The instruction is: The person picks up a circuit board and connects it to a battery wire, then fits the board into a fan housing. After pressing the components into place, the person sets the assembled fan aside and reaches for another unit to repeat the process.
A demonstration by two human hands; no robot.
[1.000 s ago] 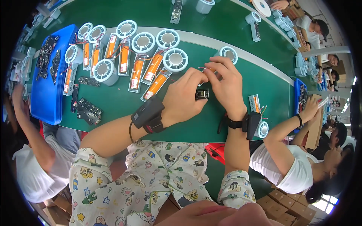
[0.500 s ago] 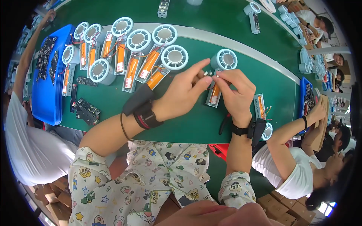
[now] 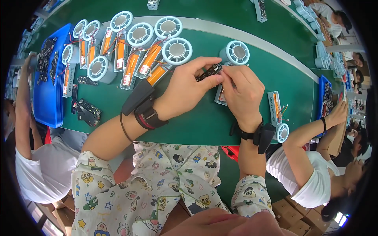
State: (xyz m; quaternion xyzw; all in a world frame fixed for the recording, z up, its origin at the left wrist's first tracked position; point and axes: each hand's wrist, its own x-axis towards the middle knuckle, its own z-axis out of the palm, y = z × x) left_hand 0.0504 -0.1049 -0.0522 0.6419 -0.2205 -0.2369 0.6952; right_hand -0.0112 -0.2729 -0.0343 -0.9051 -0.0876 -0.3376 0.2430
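Note:
My left hand [image 3: 188, 83] holds a small black circuit board [image 3: 212, 71] between thumb and fingers, tilted up over the table. At the board's right end my right hand [image 3: 242, 88] is closed in a pinch; whatever lies between its fingertips is hidden. Just beyond both hands is a light-blue round fan head [image 3: 238, 52] with a silver centre. Its open housing [image 3: 220, 95] reaches toward me, partly covered by my right hand. To the right of that hand lies another fan unit [image 3: 275, 107], with an orange battery and loose red wires, its round head toward me.
Several fan units with orange batteries [image 3: 150, 59] stand at the left on the green table [image 3: 177, 126]. Loose circuit boards [image 3: 88, 112] lie near stacked blue trays [image 3: 48, 106]. Another blue tray [image 3: 323, 96] is at the right. Co-workers sit on both sides.
The circuit board has turned and now shows more fully between my hands. My right fingers have come up against its end. The view has shifted slightly.

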